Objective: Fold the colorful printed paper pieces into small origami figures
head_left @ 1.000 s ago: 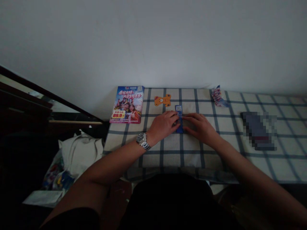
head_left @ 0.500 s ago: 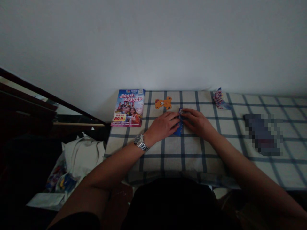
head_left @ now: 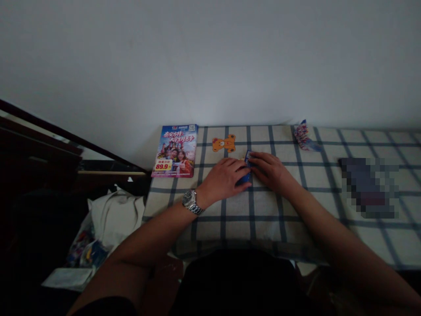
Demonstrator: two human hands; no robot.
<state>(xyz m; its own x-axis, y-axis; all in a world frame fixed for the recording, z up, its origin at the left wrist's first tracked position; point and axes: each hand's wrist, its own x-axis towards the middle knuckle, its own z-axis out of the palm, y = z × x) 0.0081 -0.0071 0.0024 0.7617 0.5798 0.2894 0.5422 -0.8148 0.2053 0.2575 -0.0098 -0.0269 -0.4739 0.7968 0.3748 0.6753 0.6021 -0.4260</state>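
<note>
A small blue paper piece (head_left: 246, 178) lies on the checked cloth between my two hands, mostly hidden by my fingers. My left hand (head_left: 224, 178), with a steel wristwatch (head_left: 190, 201) on its wrist, presses on the lower part of the blue piece. My right hand (head_left: 269, 170) pinches its upper end. An orange bear-shaped cutout (head_left: 224, 143) lies just beyond my left hand, apart from it.
The checked cloth (head_left: 296, 219) covers the table. A colourful brochure (head_left: 174, 151) lies at its far left, and a crumpled printed wrapper (head_left: 302, 136) sits at the back. A pixelated dark object (head_left: 369, 188) lies to the right. A white cloth bag (head_left: 115, 217) sits below the left edge.
The long blue strip has become shorter and more hidden, with its printed top no longer standing clear. My hands have drawn closer over it. The whole view has shifted slightly downward.
</note>
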